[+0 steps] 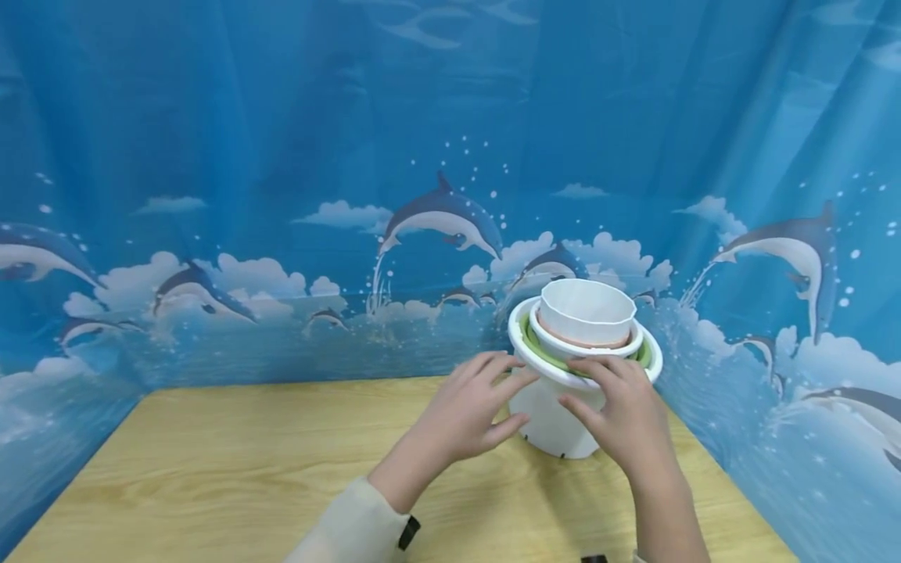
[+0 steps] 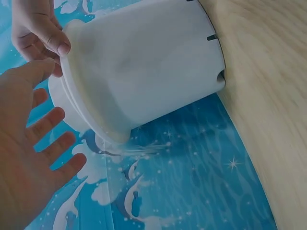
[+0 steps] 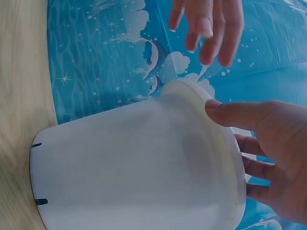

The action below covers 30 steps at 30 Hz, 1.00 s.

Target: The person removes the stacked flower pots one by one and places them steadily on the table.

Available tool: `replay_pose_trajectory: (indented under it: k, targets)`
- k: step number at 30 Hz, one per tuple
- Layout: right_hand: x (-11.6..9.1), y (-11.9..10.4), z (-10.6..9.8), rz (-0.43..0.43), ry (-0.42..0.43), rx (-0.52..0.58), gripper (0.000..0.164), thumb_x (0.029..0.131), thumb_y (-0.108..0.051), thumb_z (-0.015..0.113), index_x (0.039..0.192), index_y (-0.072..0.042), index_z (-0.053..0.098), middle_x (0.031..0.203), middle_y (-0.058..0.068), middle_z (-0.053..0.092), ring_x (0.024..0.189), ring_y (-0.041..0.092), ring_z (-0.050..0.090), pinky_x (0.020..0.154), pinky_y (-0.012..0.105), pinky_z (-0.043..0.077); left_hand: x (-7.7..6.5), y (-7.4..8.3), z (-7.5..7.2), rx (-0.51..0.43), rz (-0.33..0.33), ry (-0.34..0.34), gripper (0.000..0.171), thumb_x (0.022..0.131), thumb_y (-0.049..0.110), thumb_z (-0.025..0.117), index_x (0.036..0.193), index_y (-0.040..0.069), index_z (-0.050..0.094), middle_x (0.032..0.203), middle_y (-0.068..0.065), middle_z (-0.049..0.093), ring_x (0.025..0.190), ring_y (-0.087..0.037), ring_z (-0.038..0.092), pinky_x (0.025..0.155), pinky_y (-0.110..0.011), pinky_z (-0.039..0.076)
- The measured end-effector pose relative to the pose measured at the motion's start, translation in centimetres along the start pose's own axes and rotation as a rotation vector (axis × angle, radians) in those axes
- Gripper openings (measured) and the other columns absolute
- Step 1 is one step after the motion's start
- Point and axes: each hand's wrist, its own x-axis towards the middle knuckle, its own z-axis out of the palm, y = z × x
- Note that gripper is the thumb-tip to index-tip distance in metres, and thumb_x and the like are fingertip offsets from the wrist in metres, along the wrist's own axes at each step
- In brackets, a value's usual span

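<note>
A large white plastic pot [image 1: 552,426] stands upright at the right of the table. Nested in its top are a green pot [image 1: 535,344], another white-rimmed pot [image 1: 637,338], a thin terracotta-coloured rim [image 1: 584,342] and a small white pot [image 1: 587,311] on top. My left hand [image 1: 464,414] is beside the big pot's left front, fingers spread and holding nothing. At the front right, my right hand [image 1: 626,414] has its thumb outside the rim and its loosely extended fingers over it. Its fingertips are partly hidden behind the rim in the right wrist view.
The pot stack is on a wood-grain table [image 1: 281,461], near its back right edge. A blue curtain [image 1: 281,156] with dolphins and clouds hangs behind and along the sides. Small dark slots show at the big pot's base.
</note>
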Motion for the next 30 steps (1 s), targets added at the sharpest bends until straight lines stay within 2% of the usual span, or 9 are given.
replay_pose_trajectory:
  k: [3,8,14,18,22,25,30]
  targets:
    - [0.1,0.2,0.0,-0.012,0.029,-0.003,0.045,0.067,-0.019,0.092,0.108,-0.012,0.074,0.110,0.009,0.070,0.105,0.037,0.057,0.084,0.058,0.049,1.1,0.0,0.3,0.020,0.008,-0.003,0.055,0.094,0.041,0.067,0.144,0.025,0.052,0.142,-0.001,0.054,0.134,-0.021,0.048,0.106,-0.043,0.046]
    - [0.1,0.5,0.0,0.000,0.059,-0.020,0.043,0.063,-0.014,0.093,0.102,-0.012,0.076,0.107,0.009,0.069,0.102,0.036,0.056,0.081,0.057,0.049,2.6,0.0,1.0,0.050,-0.016,-0.063,0.054,0.094,0.043,0.066,0.144,0.026,0.052,0.142,0.000,0.054,0.134,-0.021,0.046,0.107,-0.045,0.045]
    - [0.0,0.5,0.2,0.027,0.092,-0.018,0.039,0.061,-0.009,0.094,0.096,-0.013,0.077,0.104,0.009,0.069,0.101,0.036,0.055,0.083,0.057,0.048,3.4,-0.2,1.8,0.017,-0.057,-0.109,0.052,0.095,0.043,0.064,0.143,0.028,0.052,0.143,0.002,0.053,0.135,-0.022,0.043,0.109,-0.047,0.042]
    - [0.1,0.7,0.3,0.016,0.106,0.000,0.039,0.059,-0.005,0.094,0.093,-0.013,0.077,0.102,0.009,0.068,0.100,0.036,0.055,0.084,0.056,0.047,3.7,-0.6,2.3,0.009,-0.055,-0.086,0.047,0.094,0.041,0.067,0.138,0.028,0.057,0.136,0.004,0.056,0.131,-0.019,0.046,0.108,-0.045,0.042]
    - [0.2,0.9,0.5,0.002,0.111,0.021,0.039,0.059,-0.001,0.094,0.091,-0.013,0.076,0.100,0.007,0.068,0.099,0.035,0.055,0.083,0.055,0.047,4.2,-1.1,3.0,-0.015,-0.043,-0.048,0.038,0.093,0.036,0.069,0.130,0.026,0.062,0.126,0.005,0.058,0.122,-0.014,0.052,0.104,-0.036,0.045]
    - [0.1,1.0,0.7,-0.006,0.129,0.025,0.038,0.058,0.001,0.093,0.088,-0.014,0.076,0.095,0.005,0.066,0.094,0.032,0.055,0.080,0.053,0.047,4.7,-1.2,3.4,-0.048,-0.036,-0.038,0.032,0.094,0.032,0.069,0.125,0.026,0.064,0.120,0.006,0.057,0.115,-0.011,0.054,0.096,-0.028,0.049]
    - [0.2,1.0,1.1,-0.009,0.166,0.004,0.033,0.060,0.001,0.092,0.083,-0.016,0.075,0.091,0.002,0.065,0.088,0.030,0.055,0.075,0.051,0.043,5.2,-1.4,3.9,-0.058,-0.031,0.008,0.024,0.093,0.030,0.071,0.116,0.026,0.065,0.117,0.008,0.058,0.111,-0.009,0.055,0.093,-0.023,0.050]
